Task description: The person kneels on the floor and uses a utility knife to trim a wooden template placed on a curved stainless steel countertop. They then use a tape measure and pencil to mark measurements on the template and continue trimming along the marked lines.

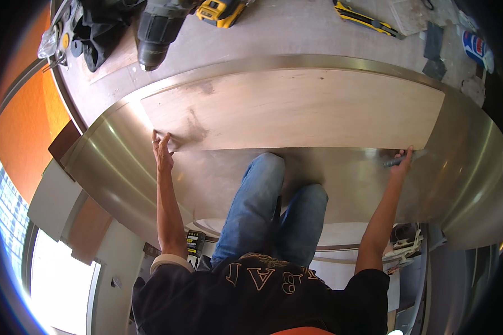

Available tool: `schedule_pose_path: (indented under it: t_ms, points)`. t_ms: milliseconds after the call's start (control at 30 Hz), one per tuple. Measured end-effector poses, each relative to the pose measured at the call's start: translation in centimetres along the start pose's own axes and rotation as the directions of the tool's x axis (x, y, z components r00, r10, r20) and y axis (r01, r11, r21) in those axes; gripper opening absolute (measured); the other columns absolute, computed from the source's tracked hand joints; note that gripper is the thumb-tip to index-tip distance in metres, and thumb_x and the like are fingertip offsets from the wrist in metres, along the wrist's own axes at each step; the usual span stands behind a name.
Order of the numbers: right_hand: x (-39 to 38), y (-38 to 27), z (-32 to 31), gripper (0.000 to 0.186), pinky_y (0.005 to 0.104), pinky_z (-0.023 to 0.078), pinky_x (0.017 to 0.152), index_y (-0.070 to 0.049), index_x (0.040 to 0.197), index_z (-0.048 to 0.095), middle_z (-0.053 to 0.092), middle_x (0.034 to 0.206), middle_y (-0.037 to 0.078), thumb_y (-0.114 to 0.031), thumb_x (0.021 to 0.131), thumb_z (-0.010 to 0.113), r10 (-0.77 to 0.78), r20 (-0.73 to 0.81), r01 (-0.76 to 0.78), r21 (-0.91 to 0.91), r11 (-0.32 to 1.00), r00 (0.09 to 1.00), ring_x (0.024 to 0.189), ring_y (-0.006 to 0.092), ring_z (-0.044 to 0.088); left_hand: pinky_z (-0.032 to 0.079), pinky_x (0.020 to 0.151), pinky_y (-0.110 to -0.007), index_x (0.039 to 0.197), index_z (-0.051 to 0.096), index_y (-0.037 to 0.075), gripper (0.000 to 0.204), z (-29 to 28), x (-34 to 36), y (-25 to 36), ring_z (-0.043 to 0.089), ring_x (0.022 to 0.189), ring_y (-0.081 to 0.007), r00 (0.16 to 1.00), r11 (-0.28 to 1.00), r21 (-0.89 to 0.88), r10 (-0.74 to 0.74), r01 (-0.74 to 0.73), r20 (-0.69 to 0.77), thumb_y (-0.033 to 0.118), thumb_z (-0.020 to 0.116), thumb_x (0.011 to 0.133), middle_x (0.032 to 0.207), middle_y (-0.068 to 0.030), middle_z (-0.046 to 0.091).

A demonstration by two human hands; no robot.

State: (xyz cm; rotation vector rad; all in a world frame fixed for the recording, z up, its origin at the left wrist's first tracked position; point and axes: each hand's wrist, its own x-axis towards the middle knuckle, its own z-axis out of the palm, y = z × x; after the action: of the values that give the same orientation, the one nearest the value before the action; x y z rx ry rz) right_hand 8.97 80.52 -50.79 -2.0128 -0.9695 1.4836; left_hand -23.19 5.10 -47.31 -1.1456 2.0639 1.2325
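A long pale wooden board (302, 109) with dark smudges at its left end lies across a shiny metal sheet (341, 184). My left hand (162, 152) grips the board's near left corner, with fingertips against the end and the near edge. At the near right corner, my right hand (402, 159) has its fingertips touching the board's edge. The same hand is closed around a slim dark grey tool (394, 162), whose kind I cannot make out. Both arms reach forward, spread wide to the board's two ends.
Beyond the metal sheet, a drill (162, 30), a yellow-and-black battery pack (221, 12) and a yellow utility knife (369, 21) lie on the worktop (285, 33). A blue-and-red can (476, 47) is at far right, a black cloth bag (103, 28) at far left. My knees (268, 167) are under the near side.
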Motion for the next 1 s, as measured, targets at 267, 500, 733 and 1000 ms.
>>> schedule_pose_path:
  t_ms: [267,500,733,1000]
  points:
    - [0.1,-0.4,-0.4,0.031,0.0212,0.044,0.051,-0.009,0.108,0.06,0.061,0.086,-0.001,-0.026,0.09,0.077,0.001,0.046,-0.002,0.022,1.0,0.999,0.067,0.0079,0.057,0.023,0.106,-0.074,0.159,0.019,0.03,0.096,1.3,-0.8,2.1,0.018,0.148,-0.0444,0.998,0.996,0.084,-0.026,0.03,-0.054,0.037,0.077,0.084,0.163,-0.023,0.008]
    - [-0.2,-0.4,0.0,0.032,0.0217,0.045,0.052,-0.008,0.109,0.06,0.061,0.084,0.0,-0.027,0.09,0.077,0.004,0.021,-0.004,-0.015,1.0,1.0,0.067,0.0083,0.057,0.022,0.107,-0.074,0.159,0.018,0.03,0.098,1.0,-0.7,1.9,0.018,0.148,-0.045,0.998,0.997,0.069,-0.017,0.021,-0.061,0.04,0.078,0.082,0.163,-0.0229,0.009]
    - [0.2,-0.4,-0.3,0.034,0.0226,0.045,0.052,-0.007,0.11,0.059,0.061,0.084,0.002,-0.028,0.09,0.078,-0.011,0.013,0.011,-0.026,1.0,1.0,0.068,0.0093,0.057,0.025,0.108,-0.071,0.16,0.015,0.028,0.099,1.2,-1.2,2.4,0.023,0.147,-0.0406,0.999,0.995,0.095,-0.035,0.038,-0.037,0.038,0.076,0.084,0.164,-0.0215,0.007]
    - [2.1,0.6,-2.4,0.028,0.023,0.045,0.054,-0.008,0.108,0.061,0.062,0.086,0.0,-0.029,0.093,0.073,0.012,0.098,-0.011,-0.016,1.0,0.995,0.07,0.0085,0.056,0.041,0.097,-0.066,0.157,0.026,0.024,0.087,0.2,0.4,0.6,0.04,0.136,-0.0335,0.999,0.999,0.045,0.005,-0.003,-0.051,0.03,0.075,0.085,0.152,-0.0138,0.031]
